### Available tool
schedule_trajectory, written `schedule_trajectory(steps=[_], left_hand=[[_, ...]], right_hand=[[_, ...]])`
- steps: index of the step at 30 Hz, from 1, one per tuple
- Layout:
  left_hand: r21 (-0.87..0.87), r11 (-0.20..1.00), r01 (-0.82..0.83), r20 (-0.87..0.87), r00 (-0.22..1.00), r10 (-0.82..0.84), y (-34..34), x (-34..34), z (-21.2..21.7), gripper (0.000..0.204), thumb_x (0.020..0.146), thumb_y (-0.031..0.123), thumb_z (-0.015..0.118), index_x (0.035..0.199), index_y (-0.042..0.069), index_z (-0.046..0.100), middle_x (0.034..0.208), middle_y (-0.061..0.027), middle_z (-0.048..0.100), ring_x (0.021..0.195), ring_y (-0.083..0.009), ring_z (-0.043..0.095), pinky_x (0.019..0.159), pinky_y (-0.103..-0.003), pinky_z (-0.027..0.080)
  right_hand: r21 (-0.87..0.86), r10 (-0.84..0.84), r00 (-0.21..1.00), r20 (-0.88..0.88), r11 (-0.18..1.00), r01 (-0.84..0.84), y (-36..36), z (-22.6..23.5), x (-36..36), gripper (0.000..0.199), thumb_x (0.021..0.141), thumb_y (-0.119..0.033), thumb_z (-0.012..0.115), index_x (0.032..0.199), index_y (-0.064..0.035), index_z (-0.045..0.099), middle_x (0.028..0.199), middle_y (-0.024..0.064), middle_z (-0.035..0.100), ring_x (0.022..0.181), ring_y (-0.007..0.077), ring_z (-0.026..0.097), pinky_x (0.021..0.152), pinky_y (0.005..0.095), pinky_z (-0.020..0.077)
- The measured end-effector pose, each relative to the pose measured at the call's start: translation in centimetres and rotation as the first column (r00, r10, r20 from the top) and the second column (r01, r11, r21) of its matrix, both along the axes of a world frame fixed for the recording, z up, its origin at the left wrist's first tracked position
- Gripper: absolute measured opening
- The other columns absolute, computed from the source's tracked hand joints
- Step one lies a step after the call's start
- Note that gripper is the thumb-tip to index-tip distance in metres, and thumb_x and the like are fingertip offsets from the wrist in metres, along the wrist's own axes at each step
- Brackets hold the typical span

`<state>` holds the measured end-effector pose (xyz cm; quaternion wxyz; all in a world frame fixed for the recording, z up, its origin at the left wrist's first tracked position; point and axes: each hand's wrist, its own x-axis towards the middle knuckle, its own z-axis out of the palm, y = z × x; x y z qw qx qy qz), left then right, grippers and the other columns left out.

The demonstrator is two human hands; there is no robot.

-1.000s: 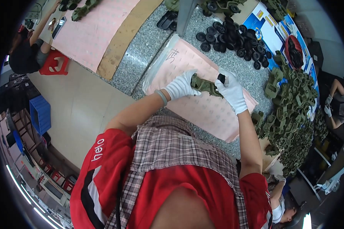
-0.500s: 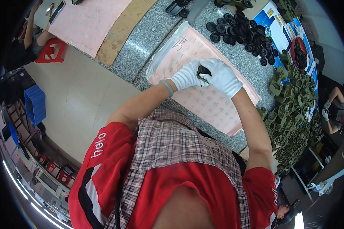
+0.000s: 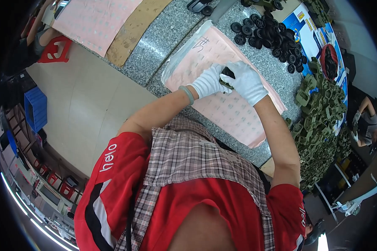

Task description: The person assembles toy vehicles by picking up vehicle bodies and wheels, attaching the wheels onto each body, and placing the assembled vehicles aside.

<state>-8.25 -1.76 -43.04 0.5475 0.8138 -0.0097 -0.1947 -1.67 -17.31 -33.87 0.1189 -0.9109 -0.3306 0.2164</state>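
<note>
The left hand [image 3: 210, 82] and the right hand [image 3: 248, 83] wear plain white gloves against a held part [image 3: 226, 85] of olive green and black, above a pale pink sheet [image 3: 222, 115] dotted with small greenish marks. The worktop [image 3: 148, 56] is speckled grey, the wheels [image 3: 272, 35] are solid black, and the heaped parts [image 3: 316, 111] are olive green. A plaid of white, black and dusty pink covers the apron [image 3: 188, 154], over a red shirt [image 3: 197, 190] with black and white bands on its sleeve.

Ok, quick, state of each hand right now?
Left hand: closed, holding the green part.
Right hand: closed on the black piece.
</note>
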Motion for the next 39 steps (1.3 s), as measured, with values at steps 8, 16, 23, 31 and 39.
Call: schedule_trajectory(steps=[8, 16, 23, 31, 39], left_hand=[[0.239, 0.97, 0.053, 0.211, 0.972, -0.105, -0.8, -0.4, -2.1, 0.078, 0.062, 0.051, 0.091, 0.119, 0.004, 0.067, 0.119, -0.0219, 0.067, 0.112, -0.0409, 0.064, 0.096, -0.046, 0.054], [0.139, 0.987, 0.075, 0.115, 0.989, -0.091, 0.3, 0.5, -0.9, 0.088, 0.06, 0.056, 0.093, 0.124, 0.001, 0.065, 0.116, -0.0206, 0.07, 0.114, -0.0384, 0.065, 0.1, -0.046, 0.051], [-0.124, 0.992, 0.004, 0.088, 0.996, 0.007, 0.2, 0.7, -2.2, 0.085, 0.061, 0.043, 0.098, 0.127, 0.003, 0.062, 0.119, -0.0185, 0.072, 0.11, -0.0366, 0.069, 0.095, -0.041, 0.054], [-0.188, 0.976, -0.109, 0.098, 0.987, 0.129, -0.2, 0.2, -1.6, 0.081, 0.055, 0.043, 0.098, 0.117, 0.002, 0.065, 0.105, -0.0191, 0.073, 0.101, -0.038, 0.07, 0.09, -0.044, 0.056], [0.141, 0.953, -0.267, 0.225, 0.946, 0.232, -1.2, -0.7, -0.7, 0.085, 0.056, 0.053, 0.093, 0.114, -0.001, 0.062, 0.11, -0.0194, 0.062, 0.103, -0.0395, 0.059, 0.089, -0.048, 0.051]], right_hand=[[-0.09, -0.279, 0.954, 0.107, 0.953, 0.289, 1.0, -0.7, -2.5, 0.051, 0.082, -0.054, 0.078, 0.106, -0.0099, 0.071, 0.102, 0.0159, 0.07, 0.094, 0.0352, 0.072, 0.083, 0.0463, 0.0577], [0.294, -0.21, 0.946, 0.247, 0.946, 0.133, 1.2, -2.4, 1.4, 0.025, 0.097, -0.026, 0.064, 0.114, -0.0087, 0.069, 0.109, 0.018, 0.069, 0.094, 0.0399, 0.068, 0.087, 0.0489, 0.0555], [0.078, 0.022, 0.997, 0.071, 0.997, -0.028, 4.0, -6.7, 2.8, 0.036, 0.09, -0.007, 0.052, 0.122, -0.0078, 0.07, 0.114, 0.0171, 0.07, 0.108, 0.0365, 0.067, 0.095, 0.0465, 0.0527], [0.011, -0.264, 0.961, 0.077, 0.964, 0.264, 4.4, -7.3, 2.3, 0.03, 0.093, -0.01, 0.053, 0.116, -0.0101, 0.073, 0.108, 0.0153, 0.072, 0.104, 0.0361, 0.068, 0.094, 0.0461, 0.0516], [0.004, -0.176, 0.983, 0.054, 0.984, 0.176, 5.3, -6.2, 2.7, 0.019, 0.088, -0.014, 0.061, 0.101, -0.0101, 0.074, 0.097, 0.0146, 0.071, 0.093, 0.036, 0.069, 0.084, 0.0471, 0.0526]])
